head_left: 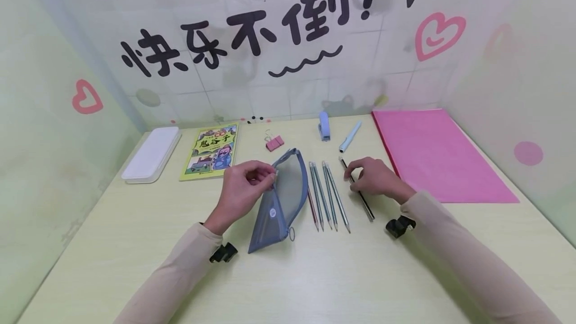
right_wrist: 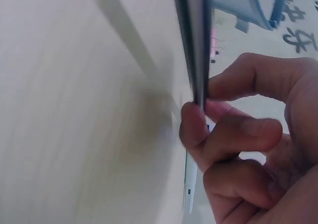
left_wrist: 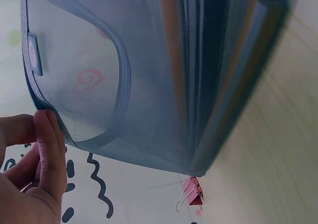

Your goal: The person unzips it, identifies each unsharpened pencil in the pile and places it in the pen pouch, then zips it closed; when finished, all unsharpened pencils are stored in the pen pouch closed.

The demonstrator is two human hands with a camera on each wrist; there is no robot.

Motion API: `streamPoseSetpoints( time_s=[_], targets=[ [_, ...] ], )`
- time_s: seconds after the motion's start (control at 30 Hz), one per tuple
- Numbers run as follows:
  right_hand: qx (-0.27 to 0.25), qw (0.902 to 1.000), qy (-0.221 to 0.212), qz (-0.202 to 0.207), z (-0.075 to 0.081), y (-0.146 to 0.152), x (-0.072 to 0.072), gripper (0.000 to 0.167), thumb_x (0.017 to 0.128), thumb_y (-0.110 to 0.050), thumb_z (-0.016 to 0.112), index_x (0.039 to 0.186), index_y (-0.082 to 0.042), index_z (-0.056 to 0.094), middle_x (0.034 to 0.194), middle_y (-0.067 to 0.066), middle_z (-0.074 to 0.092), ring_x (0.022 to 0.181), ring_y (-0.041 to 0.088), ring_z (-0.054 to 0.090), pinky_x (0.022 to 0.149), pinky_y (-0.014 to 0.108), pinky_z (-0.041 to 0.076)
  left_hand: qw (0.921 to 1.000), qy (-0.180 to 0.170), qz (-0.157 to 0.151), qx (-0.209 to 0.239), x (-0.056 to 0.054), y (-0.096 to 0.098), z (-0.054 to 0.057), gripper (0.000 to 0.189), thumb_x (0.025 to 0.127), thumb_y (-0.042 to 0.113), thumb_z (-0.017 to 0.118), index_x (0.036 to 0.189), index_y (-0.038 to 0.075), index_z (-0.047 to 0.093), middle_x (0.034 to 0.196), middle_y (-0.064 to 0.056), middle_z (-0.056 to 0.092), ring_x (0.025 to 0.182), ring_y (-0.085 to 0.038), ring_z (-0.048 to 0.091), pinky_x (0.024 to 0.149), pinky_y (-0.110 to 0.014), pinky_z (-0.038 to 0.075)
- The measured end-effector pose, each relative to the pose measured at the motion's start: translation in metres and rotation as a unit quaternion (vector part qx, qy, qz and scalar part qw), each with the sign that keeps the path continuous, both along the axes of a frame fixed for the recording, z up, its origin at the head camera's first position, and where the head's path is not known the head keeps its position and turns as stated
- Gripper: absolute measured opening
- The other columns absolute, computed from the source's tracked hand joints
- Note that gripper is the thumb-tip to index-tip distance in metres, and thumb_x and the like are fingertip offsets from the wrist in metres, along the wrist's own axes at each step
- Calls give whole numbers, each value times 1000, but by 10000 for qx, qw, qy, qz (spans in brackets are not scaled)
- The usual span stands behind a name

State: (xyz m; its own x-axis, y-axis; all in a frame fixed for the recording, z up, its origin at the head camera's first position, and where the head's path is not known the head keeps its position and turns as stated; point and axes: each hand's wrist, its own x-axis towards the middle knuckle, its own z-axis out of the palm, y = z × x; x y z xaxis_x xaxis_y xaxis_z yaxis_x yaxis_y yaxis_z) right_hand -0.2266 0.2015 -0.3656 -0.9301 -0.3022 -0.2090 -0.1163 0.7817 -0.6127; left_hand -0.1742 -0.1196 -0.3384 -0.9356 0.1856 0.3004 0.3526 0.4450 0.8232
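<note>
My left hand (head_left: 246, 186) pinches the upper edge of a grey-blue mesh pencil case (head_left: 270, 219), which stands tilted with its zipped mouth gaping. In the left wrist view, long strips show through the mesh of the pencil case (left_wrist: 149, 95); whether they lie inside I cannot tell. Just right of the case, several striped pencils (head_left: 334, 196) lie side by side, with a dark red pencil (head_left: 312, 209) at their left. My right hand (head_left: 375, 178) holds a slim black pen (head_left: 365, 205) between thumb and fingers. Close up, the right wrist view shows the dark shaft of that pen (right_wrist: 196, 40).
Along the back stand or lie a white case (head_left: 152, 154), a yellow picture book (head_left: 210, 151), a pink binder clip (head_left: 274, 143), a lilac stapler (head_left: 324, 126) and a light blue pen (head_left: 350, 137). A pink folder (head_left: 443, 156) covers the right side. Walls border the table.
</note>
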Motion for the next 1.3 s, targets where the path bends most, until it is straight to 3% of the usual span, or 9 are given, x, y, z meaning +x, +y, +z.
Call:
streamPoseSetpoints(
  time_s=[0.2, 0.37, 0.63, 0.9, 1.03, 1.3],
  targets=[
    [-1354, 9904, -283, -52, 5, -2, 4, 37, 84, -1, 62, 121, -6, 65, 67, 7, 63, 47, 10, 35, 47, 25, 35, 10000, 8, -2, 15, -1, 2, 0, 12, 90, 8, 72, 99, 1, 76, 86, -12, 73, 70, -16, 68, 63, -18, 58],
    [-1967, 9802, -216, -19, 11, -15, 11, 43, 82, 2, 58, 124, -4, 63, 72, 7, 64, 48, 10, 37, 48, 25, 35, 10000, 3, -7, 42, 0, 3, -1, 11, 89, 8, 72, 99, 3, 76, 86, -12, 73, 71, -17, 68, 63, -18, 58],
    [-2539, 9668, -183, -217, 14, -43, 20, 44, 84, -2, 60, 127, -11, 61, 81, 18, 65, 49, 12, 37, 47, 25, 33, 10000, -57, 21, 73, 0, 5, -2, 12, 90, 7, 72, 100, 4, 76, 87, -12, 73, 71, -17, 68, 64, -19, 59],
    [-3084, 9508, -104, -272, 12, -72, 22, 42, 84, 0, 62, 125, -7, 60, 76, 6, 67, 48, 10, 39, 48, 22, 35, 10000, -72, 26, 44, 1, 6, -2, 11, 90, 7, 72, 100, 5, 76, 87, -11, 73, 71, -17, 68, 64, -18, 58],
    [-3249, 9445, -24, -494, 13, -87, 23, 38, 86, -4, 65, 123, -12, 61, 78, 5, 69, 51, 12, 43, 50, 22, 38, 10000, -37, -9, 44, 0, 7, -2, 11, 90, 7, 71, 100, 4, 75, 86, -12, 73, 70, -16, 68, 64, -19, 59],
    [-3297, 9419, 194, -611, 13, -110, 30, 38, 87, -6, 66, 124, -11, 59, 81, 8, 72, 54, 14, 48, 52, 24, 43, 10000, 42, 2, 33, -1, 7, -3, 10, 90, 7, 71, 99, 5, 75, 86, -11, 73, 70, -16, 69, 64, -19, 59]
  ],
)
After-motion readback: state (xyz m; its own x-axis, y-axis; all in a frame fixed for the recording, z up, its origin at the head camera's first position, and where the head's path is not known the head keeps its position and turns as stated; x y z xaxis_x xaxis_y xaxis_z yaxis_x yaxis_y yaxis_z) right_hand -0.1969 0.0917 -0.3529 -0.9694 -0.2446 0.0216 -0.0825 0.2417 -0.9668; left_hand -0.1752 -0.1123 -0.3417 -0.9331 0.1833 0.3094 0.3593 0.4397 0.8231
